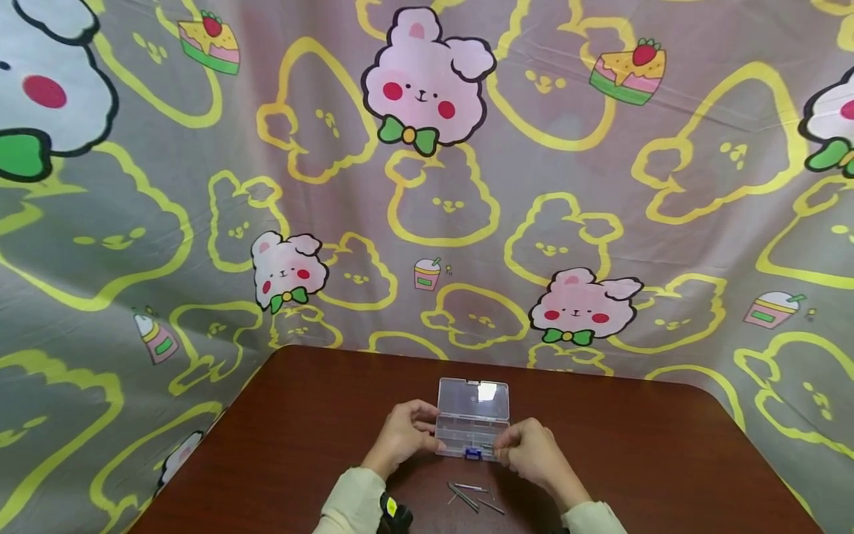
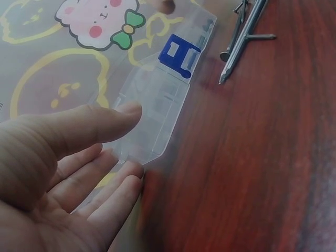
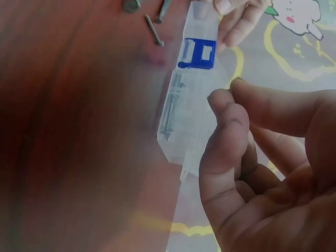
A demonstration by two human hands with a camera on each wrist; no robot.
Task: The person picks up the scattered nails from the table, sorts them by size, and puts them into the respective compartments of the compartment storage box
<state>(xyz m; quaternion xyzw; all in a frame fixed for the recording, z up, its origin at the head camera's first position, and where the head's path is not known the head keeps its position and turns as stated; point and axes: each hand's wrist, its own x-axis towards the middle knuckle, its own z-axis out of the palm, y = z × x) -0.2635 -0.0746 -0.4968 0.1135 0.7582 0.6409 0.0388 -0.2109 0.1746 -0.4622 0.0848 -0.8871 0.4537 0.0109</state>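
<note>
A clear plastic compartment box [image 1: 457, 437] with a blue latch [image 2: 179, 55] stands on the table, its lid [image 1: 467, 399] raised. My left hand [image 1: 403, 434] holds the box's left end, thumb at the front corner and fingers farther back. At the right end is my right hand [image 1: 530, 452], its thumb and index fingertips together over the box; nothing shows between them in the right wrist view. Grey nails [image 3: 169, 107] lie inside the right-hand compartment. Several loose nails [image 1: 465, 495] of different sizes lie on the table in front of the box.
The dark red-brown wooden table [image 1: 320, 415] has rounded far corners. A grey curtain [image 1: 467, 311] printed with cartoon rabbits hangs right behind and beside it. A dark strap with a yellow mark [image 1: 392, 508] is on the left wrist.
</note>
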